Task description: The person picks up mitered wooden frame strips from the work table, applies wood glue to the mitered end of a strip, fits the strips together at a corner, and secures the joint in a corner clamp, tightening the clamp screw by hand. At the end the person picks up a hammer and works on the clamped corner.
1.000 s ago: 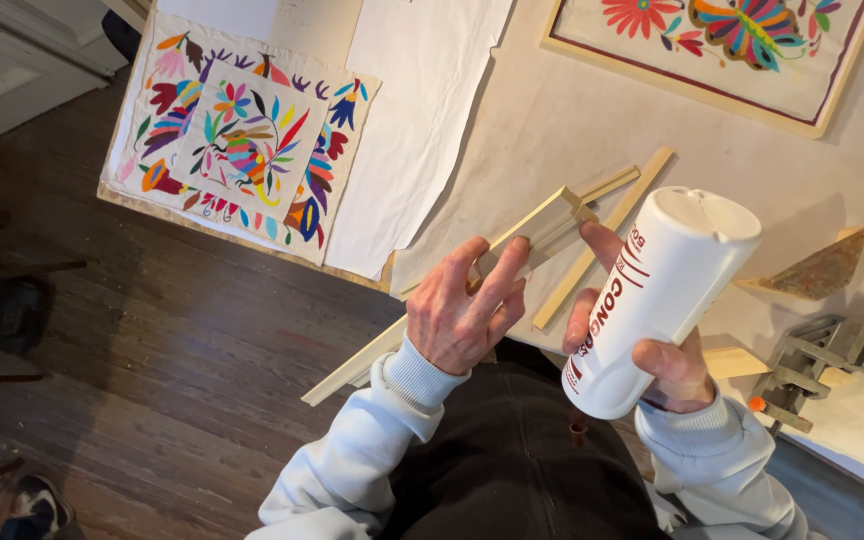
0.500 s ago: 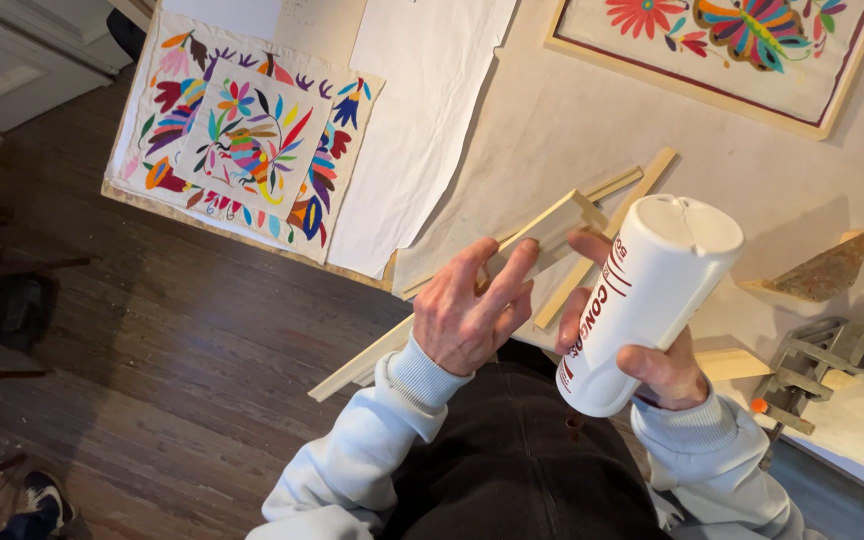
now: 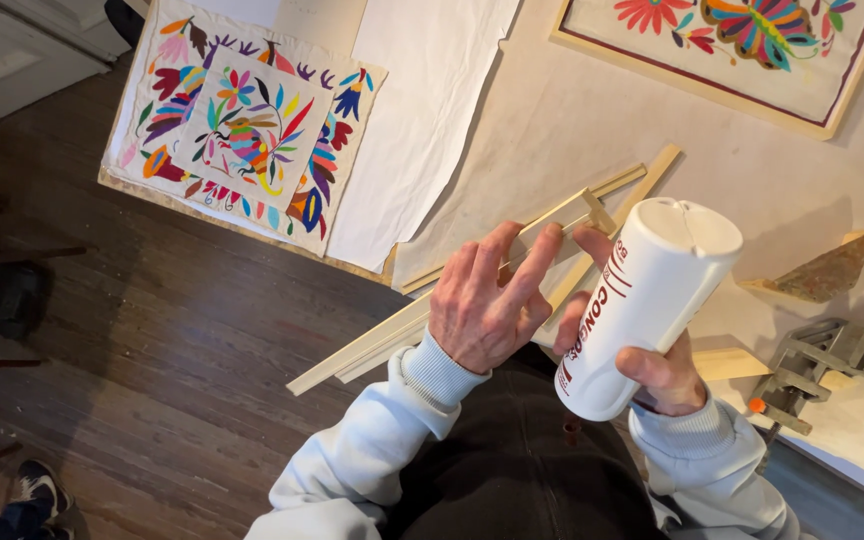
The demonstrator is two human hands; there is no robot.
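Note:
My left hand (image 3: 487,300) grips a long pale wooden moulding strip (image 3: 362,350) that slants from lower left up to its mitred end (image 3: 592,210). The fingers lie along the strip's top face. My right hand (image 3: 652,375) holds a large white glue bottle (image 3: 647,300) with red lettering, base toward the camera, just right of the strip. The bottle's nozzle end is hidden behind it, near the strip's end.
More wooden strips (image 3: 642,180) lie on the paper-covered table (image 3: 592,110). A colourful embroidered cloth (image 3: 247,135) and a white sheet (image 3: 422,110) lie at the left, a framed embroidery (image 3: 742,50) at top right. A metal corner clamp (image 3: 832,365) and wooden wedge (image 3: 817,275) sit right. Dark wood floor (image 3: 152,330) below.
The left hand's fingers have straightened and spread along the strip. The bottle has shifted slightly lower and closer to the strip.

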